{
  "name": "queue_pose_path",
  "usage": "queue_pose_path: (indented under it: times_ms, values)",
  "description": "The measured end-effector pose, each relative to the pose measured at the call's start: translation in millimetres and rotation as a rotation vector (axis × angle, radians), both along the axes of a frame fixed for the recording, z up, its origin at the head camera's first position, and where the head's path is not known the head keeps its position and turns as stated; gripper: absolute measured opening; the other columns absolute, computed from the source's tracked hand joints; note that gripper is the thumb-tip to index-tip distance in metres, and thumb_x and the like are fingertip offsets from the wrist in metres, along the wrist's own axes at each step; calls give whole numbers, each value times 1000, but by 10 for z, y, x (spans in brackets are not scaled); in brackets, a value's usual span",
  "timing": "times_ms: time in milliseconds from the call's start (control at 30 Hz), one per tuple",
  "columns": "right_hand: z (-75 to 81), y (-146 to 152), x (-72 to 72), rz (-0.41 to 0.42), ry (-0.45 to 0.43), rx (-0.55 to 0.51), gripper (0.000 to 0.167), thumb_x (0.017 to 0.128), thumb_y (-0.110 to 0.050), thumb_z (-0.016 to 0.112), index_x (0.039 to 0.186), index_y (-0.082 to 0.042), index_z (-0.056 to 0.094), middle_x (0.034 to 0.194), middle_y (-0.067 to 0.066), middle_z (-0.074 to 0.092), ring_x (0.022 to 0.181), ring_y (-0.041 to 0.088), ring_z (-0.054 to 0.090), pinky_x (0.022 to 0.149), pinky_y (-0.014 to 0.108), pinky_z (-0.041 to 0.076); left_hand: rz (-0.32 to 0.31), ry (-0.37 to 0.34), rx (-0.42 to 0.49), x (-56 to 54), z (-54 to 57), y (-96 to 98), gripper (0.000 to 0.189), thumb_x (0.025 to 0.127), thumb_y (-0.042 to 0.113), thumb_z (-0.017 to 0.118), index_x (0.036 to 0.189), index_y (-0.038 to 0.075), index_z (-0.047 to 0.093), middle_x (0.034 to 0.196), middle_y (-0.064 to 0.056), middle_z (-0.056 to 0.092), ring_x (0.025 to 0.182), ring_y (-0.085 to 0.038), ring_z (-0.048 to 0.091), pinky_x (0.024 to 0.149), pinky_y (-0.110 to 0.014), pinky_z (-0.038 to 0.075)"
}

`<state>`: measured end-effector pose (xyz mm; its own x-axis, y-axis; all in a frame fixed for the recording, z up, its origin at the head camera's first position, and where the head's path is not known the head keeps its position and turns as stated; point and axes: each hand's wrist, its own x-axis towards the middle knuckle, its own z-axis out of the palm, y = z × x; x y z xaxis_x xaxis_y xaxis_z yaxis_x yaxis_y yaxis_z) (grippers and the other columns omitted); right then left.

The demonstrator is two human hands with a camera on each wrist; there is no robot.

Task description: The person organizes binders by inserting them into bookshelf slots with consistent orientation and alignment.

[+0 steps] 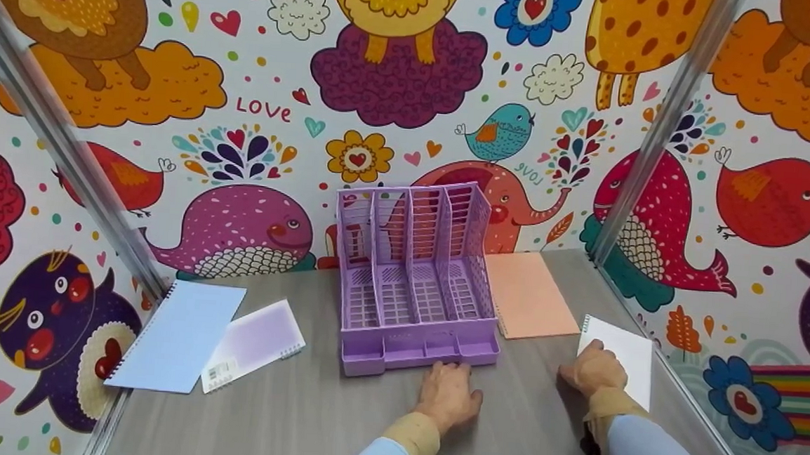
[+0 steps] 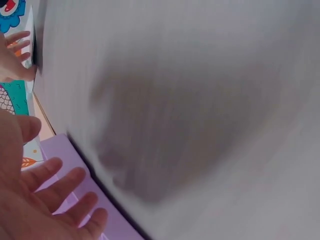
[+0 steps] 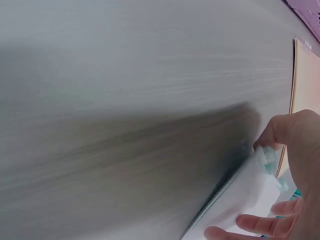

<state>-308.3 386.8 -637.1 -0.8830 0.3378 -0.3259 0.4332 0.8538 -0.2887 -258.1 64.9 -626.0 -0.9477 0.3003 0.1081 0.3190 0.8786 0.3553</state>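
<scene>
A purple desk file organizer (image 1: 412, 347) with upright slots and small front trays stands against the back wall. My left hand (image 1: 447, 397) is just in front of its tray edge; in the left wrist view the fingers are spread and hold nothing. My right hand (image 1: 597, 369) is over a white spiral notebook (image 1: 639, 365) at the right. In the right wrist view the thumb touches the edge of the notebook (image 3: 250, 192) near its clear rings, and the other fingers extend loosely over the cover. Whether those fingers press on it I cannot tell.
A peach spiral notebook (image 1: 534, 295) lies right of the organizer. At the left, a light blue notebook (image 1: 177, 337) lies beside a white and lilac notebook (image 1: 257, 345). Cartoon-printed walls (image 1: 255, 141) with metal corner posts (image 1: 664, 131) border the grey table (image 1: 280, 424).
</scene>
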Motion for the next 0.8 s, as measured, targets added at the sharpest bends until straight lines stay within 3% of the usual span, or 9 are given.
queue_pose_path:
  times_ms: [200, 367, 467, 700, 800]
  values:
    - [-64, 15, 3, 5, 42, 74, 84, 92, -31, 76, 140, 25, 37, 121, 47, 60, 102, 53, 69, 103, 68, 61, 14, -17, 29, -20, 0, 31, 38, 93, 39, 84, 117, 10, 80, 108, -10, 83, 101, -30, 73, 91, -48, 62]
    - [-36, -18, 10, 76, 5, 140, 73, 97, -24, 65, 135, 32, 38, 114, 48, 57, 102, 57, 67, 101, 67, 61, 25, -50, 28, -34, 8, 58, 37, 92, 37, 84, 119, 11, 80, 109, -9, 83, 102, -30, 73, 92, -48, 62]
    - [84, -59, 44, 123, -52, 148, 63, 101, -21, 60, 131, 32, 45, 111, 44, 59, 103, 53, 65, 103, 67, 60, 28, -70, 32, -43, 13, 76, 36, 92, 34, 83, 120, 11, 81, 110, -8, 83, 103, -29, 73, 93, -48, 63]
    - [522, -200, 222, 71, -122, 6, 57, 106, -20, 60, 135, 26, 46, 121, 43, 58, 111, 52, 64, 111, 65, 56, 34, -83, 40, -47, 12, 109, 35, 93, 33, 82, 121, 11, 80, 111, -8, 82, 104, -29, 73, 95, -48, 62]
    - [540, -196, 236, 105, -144, 40, 56, 105, -22, 62, 134, 26, 52, 120, 42, 59, 111, 51, 62, 112, 66, 56, 29, -81, 51, -37, 31, 124, 35, 93, 32, 83, 120, 11, 80, 111, -9, 83, 105, -30, 73, 95, -47, 62]
